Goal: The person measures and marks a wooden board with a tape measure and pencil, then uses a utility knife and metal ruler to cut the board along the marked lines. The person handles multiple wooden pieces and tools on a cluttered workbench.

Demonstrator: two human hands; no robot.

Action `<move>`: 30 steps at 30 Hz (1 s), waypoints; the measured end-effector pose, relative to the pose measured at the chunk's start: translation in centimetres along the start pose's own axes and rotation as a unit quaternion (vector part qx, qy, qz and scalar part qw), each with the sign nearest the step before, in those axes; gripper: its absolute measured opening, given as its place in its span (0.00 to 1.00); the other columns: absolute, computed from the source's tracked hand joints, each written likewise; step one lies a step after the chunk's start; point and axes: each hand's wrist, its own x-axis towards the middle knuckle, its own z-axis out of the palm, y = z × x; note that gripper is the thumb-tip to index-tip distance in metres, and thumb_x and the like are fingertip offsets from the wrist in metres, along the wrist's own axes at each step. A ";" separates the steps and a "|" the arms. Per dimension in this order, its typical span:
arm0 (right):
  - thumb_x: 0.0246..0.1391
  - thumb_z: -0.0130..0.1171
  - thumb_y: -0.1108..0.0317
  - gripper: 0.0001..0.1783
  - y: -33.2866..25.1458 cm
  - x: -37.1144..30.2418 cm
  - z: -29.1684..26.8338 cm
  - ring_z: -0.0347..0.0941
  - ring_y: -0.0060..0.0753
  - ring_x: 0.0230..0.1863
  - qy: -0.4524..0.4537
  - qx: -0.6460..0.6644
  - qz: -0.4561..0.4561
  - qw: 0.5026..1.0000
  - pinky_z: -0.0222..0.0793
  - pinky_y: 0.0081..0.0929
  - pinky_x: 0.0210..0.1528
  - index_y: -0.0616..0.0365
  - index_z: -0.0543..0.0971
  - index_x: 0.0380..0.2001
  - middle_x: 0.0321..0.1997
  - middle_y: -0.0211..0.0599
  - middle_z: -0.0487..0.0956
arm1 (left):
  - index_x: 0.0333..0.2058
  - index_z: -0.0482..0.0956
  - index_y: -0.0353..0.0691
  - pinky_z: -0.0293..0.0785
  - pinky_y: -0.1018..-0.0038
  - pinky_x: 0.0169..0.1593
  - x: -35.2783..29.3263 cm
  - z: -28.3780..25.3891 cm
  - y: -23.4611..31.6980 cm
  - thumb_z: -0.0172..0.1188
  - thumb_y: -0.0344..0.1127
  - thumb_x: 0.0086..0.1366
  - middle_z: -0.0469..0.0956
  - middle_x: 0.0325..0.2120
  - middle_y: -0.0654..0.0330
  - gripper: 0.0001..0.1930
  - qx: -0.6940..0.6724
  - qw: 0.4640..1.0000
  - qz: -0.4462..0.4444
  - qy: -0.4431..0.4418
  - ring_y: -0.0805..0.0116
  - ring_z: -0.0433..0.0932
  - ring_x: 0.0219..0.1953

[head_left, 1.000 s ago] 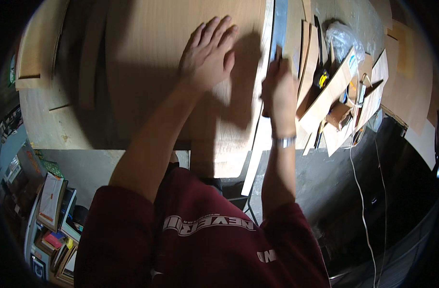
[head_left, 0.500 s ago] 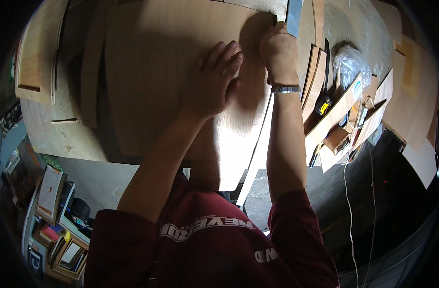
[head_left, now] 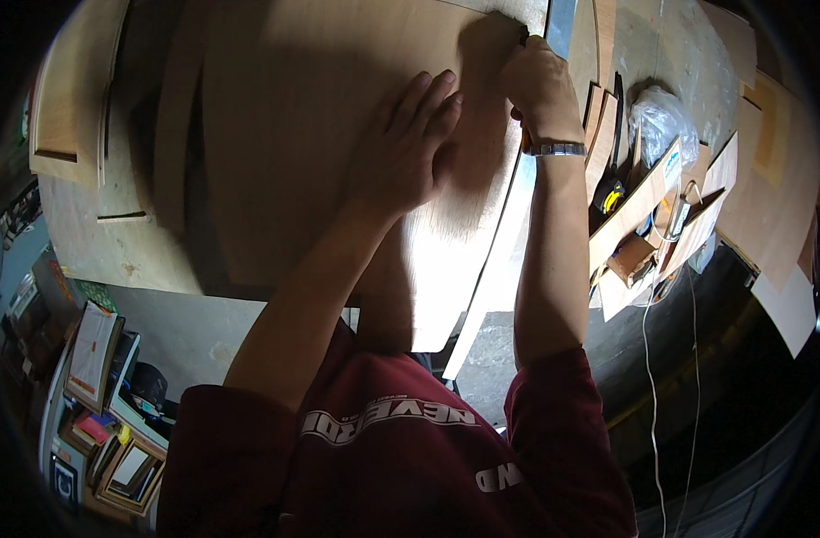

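Note:
A thin brown wood sheet (head_left: 320, 54) lies across the bench in front of me. My left hand (head_left: 408, 148) rests palm down on it, fingers stretched out and slightly apart. By the sheet's right edge my right hand (head_left: 544, 90), with a metal bracelet (head_left: 554, 149) at the wrist, is closed round a small tool. Only a dark tip (head_left: 524, 35) of that tool shows past the fingers; the grip hides the rest. A grey-blue metal strip (head_left: 560, 27) runs along the edge just beyond this hand.
Right of the sheet lie wood strips (head_left: 601, 134), a yellow-and-black tape measure (head_left: 611, 195), a clear plastic bag (head_left: 663, 121) and a box of offcuts (head_left: 632, 258). White cords (head_left: 650, 386) hang below. A framed panel (head_left: 65, 108) sits at left; shelves with frames (head_left: 127, 480) stand lower left.
My right hand has shifted a little to the right along with the tool in it. My left hand stays flat on the sheet. The whole view has moved slightly.

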 end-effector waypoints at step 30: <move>0.69 0.44 0.71 0.06 1.2 -38.3 9.6 0.77 0.67 0.23 -0.052 0.044 0.118 0.991 0.70 0.57 0.21 0.62 0.61 0.38 0.18 0.61 0.76 | 0.65 0.67 0.37 0.41 0.59 0.77 -0.6 1.0 -0.1 0.42 0.47 0.75 0.58 0.71 0.52 0.27 0.105 0.994 0.019 -0.034 0.57 0.51 0.75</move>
